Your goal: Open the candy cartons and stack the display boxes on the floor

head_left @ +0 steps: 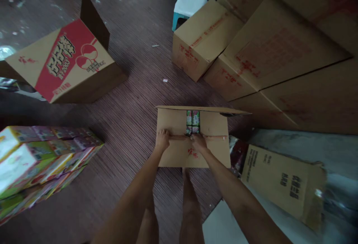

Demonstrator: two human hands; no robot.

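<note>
A small brown cardboard box (215,128) stands on the floor in front of my legs. Its near flap is folded down and its two side flaps nearly meet. Through the gap between them show green and pink drink cartons (192,122). My left hand (162,139) presses on the edge of the near flap at the left, fingers curled over it. My right hand (198,142) presses on the same edge by the gap, fingers bent down. The far flap stands up behind the cartons.
An open red-and-white printed box (64,65) lies tilted at the left. Colourful carton packs (39,162) are stacked at the lower left. Large sealed boxes (279,50) are piled at the right. A flattened carton (279,180) lies at the lower right, a blue stool (187,7) behind.
</note>
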